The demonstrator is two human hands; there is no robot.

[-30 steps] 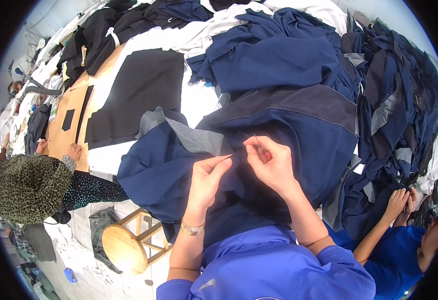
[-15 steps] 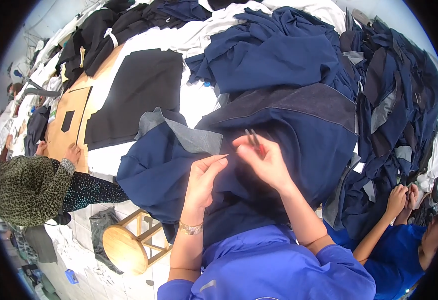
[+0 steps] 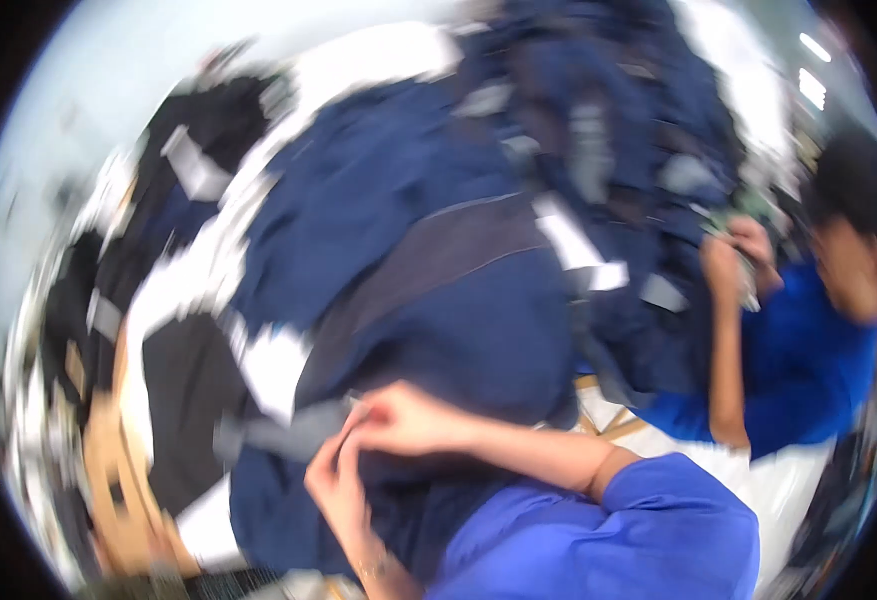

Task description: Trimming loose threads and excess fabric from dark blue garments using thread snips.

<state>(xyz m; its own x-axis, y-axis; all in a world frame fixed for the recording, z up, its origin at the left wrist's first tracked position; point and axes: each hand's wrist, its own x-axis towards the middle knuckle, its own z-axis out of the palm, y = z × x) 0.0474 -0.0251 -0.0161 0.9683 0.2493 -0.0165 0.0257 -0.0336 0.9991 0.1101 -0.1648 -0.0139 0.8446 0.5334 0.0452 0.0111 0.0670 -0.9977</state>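
My left hand (image 3: 346, 500) is raised over the navy garment (image 3: 458, 340), thumb and finger pinched together; what they hold is too small to make out. Right beside it, fingertips nearly meeting, my right hand (image 3: 403, 420) is curled closed. The small red-handled snips seen in it earlier are hidden by the fingers and blur now. The garment has a dark grey band (image 3: 428, 255) across it. A lighter grey fabric piece (image 3: 293, 430) lies by my left hand, partly covered by the hands.
Navy garments with grey patches (image 3: 608, 130) are heaped at the far right. At the right a co-worker in a blue top (image 3: 808, 370) handles fabric. Black cloth (image 3: 193, 400) and a brown cut-out board (image 3: 123, 490) lie left. White cloth (image 3: 278, 370) shows between.
The view has swung to the right and blurred. My hands have come together at the fingertips. The dark prongs above my right hand no longer show.
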